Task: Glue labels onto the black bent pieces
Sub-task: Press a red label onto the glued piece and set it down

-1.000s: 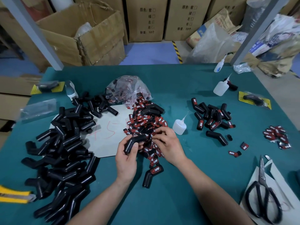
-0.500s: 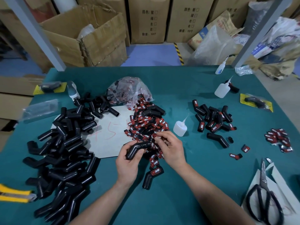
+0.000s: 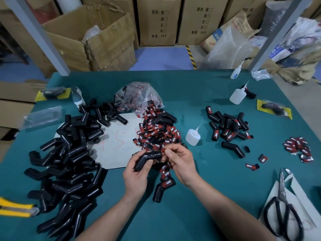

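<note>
A clear bag just behind the label heap opens toward it, with more labels and some black bits inside. Far behind the heap, off the table, an open carton holds crumpled plastic, and shut cartons line the wall. Two yellow cards each carry a wrapped black piece: one left and behind the heap, one well to its right.

The table is covered in teal. A white sheet with red marks lies under the heap's left edge. Beyond are a blue floor and two grey posts.

There are three glue bottles: one just right of the heap, two farther right and behind. One pair of scissors lies far right and nearer, one yellow knife far left and nearer. Left of the heap is a pile of plain bent pieces, too many to count. To the right is a smaller group, several of them labelled, and past it a small label pile.

At the heap's near edge the left hand wraps round one bent piece. Close against it, the right hand pinches a label at that piece's end. One labelled piece lies just nearer.
</note>
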The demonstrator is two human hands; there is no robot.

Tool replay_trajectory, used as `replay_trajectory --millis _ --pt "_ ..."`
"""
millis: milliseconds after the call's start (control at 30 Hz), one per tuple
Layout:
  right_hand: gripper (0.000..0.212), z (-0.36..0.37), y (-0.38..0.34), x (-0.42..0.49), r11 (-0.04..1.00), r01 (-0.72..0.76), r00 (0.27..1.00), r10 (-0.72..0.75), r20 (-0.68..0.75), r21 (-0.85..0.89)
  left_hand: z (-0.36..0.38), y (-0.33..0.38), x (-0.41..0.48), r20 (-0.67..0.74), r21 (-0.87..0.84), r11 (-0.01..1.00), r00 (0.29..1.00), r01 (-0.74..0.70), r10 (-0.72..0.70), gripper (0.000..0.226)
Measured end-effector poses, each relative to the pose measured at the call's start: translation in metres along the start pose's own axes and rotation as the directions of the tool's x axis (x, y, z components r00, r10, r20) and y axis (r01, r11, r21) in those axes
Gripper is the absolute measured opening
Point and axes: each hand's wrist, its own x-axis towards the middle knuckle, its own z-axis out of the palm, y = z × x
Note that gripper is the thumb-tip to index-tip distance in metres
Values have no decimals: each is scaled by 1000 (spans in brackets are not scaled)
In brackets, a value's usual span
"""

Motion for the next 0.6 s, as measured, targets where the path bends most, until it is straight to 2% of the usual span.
replay_trajectory --millis 133,233,400,600 --pt "14 -1 0 0 1000 14 1000 -14 17 -24 0 1 -2 0 -25 1000 1000 -2 2 36" --pt "10 -1 0 0 998 37 999 -35 42 -53 -1 1 -2 8 -41 999 1000 -10 11 33" --pt "23 -3 2 0 994 26 1000 -27 -6 -102 -1 4 -1 -5 -19 1000 1000 -19 19 36" --pt "20 -3 4 1 994 12 1000 -14 -14 -113 -2 1 2 -14 -7 1000 1000 -1 0 37"
